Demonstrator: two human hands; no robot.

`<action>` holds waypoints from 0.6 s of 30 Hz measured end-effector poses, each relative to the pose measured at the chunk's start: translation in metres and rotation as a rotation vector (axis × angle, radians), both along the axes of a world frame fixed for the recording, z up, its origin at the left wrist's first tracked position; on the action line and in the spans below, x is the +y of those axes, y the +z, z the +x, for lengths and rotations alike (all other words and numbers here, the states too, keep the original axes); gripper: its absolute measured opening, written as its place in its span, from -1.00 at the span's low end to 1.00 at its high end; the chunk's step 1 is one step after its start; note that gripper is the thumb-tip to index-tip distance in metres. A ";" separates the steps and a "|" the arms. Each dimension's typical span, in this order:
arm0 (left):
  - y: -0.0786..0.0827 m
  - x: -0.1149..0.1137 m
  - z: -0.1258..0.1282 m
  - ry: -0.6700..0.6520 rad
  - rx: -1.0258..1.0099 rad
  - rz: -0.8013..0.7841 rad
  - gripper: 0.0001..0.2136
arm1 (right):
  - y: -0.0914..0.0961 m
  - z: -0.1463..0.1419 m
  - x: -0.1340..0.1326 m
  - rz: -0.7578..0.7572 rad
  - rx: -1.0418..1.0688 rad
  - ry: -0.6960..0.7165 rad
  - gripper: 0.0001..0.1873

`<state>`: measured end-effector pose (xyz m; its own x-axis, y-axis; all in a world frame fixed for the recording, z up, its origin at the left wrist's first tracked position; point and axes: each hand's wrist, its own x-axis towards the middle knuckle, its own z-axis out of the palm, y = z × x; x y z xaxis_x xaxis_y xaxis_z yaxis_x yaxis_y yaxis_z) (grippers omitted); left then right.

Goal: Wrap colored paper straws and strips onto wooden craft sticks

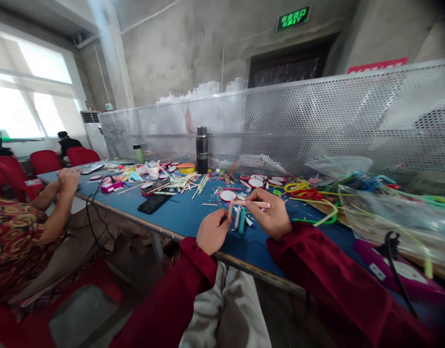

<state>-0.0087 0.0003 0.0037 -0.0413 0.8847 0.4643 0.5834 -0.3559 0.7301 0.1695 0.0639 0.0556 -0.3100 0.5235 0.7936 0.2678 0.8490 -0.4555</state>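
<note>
Left of the tall black bottle (201,151), a black phone (154,203) lies flat, then a heap of thin sticks (182,184), maybe kept loose for easy grabbing. In front of the bottle, a bit right, the left hand (213,232) pinches a little flat stick (230,209) upright, likely to keep it still. Further right of the bottle, past a teal marker (242,221), the right hand (271,215) curls around a pink pen (262,205), pointing it at the stick.

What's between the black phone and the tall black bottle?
A messy pile of thin pale sticks lies between the phone and the bottle in the head view.
</note>
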 end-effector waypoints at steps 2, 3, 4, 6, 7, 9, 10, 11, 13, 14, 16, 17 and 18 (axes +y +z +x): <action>0.000 0.000 0.000 0.001 0.002 -0.004 -0.84 | 0.000 0.000 -0.001 -0.013 -0.001 0.005 -0.85; 0.000 0.000 0.000 0.001 0.003 -0.006 -0.84 | 0.001 0.000 -0.001 -0.018 -0.003 0.007 -0.84; 0.000 -0.001 0.000 0.001 0.002 -0.006 -0.84 | 0.001 0.000 -0.002 -0.022 -0.005 0.009 -0.84; 0.000 -0.001 0.000 -0.003 -0.001 -0.005 -0.84 | 0.001 0.000 -0.002 -0.026 -0.009 0.013 -0.84; 0.000 -0.001 0.000 -0.004 -0.001 -0.004 -0.84 | 0.001 0.000 -0.002 -0.028 -0.011 0.016 -0.84; 0.000 0.000 0.000 -0.004 0.003 -0.002 -0.83 | 0.001 0.000 -0.002 -0.030 -0.012 0.018 -0.84; 0.000 0.000 0.000 -0.003 0.008 -0.001 -0.83 | 0.000 -0.001 -0.002 -0.030 -0.012 0.019 -0.84; 0.000 0.000 0.000 -0.001 0.012 -0.001 -0.83 | 0.000 -0.001 -0.001 -0.028 -0.012 0.019 -0.84; 0.000 0.000 0.000 -0.001 0.013 -0.001 -0.83 | -0.001 -0.001 0.000 -0.021 -0.010 0.015 -0.84; 0.000 0.000 0.000 -0.002 0.011 -0.002 -0.83 | -0.001 0.000 0.000 -0.017 -0.007 0.009 -0.84; 0.000 0.000 0.000 -0.004 0.008 -0.003 -0.83 | -0.001 0.000 0.001 -0.011 0.002 -0.004 -0.83; 0.000 0.000 0.000 -0.005 0.008 -0.003 -0.83 | 0.000 0.000 0.001 -0.010 0.005 -0.008 -0.83; 0.000 0.000 0.000 -0.006 0.008 -0.004 -0.83 | 0.000 0.001 0.001 -0.009 0.006 -0.010 -0.83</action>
<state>-0.0091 0.0007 0.0037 -0.0319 0.8867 0.4613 0.5870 -0.3569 0.7267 0.1700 0.0649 0.0557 -0.3004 0.5337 0.7905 0.2732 0.8422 -0.4648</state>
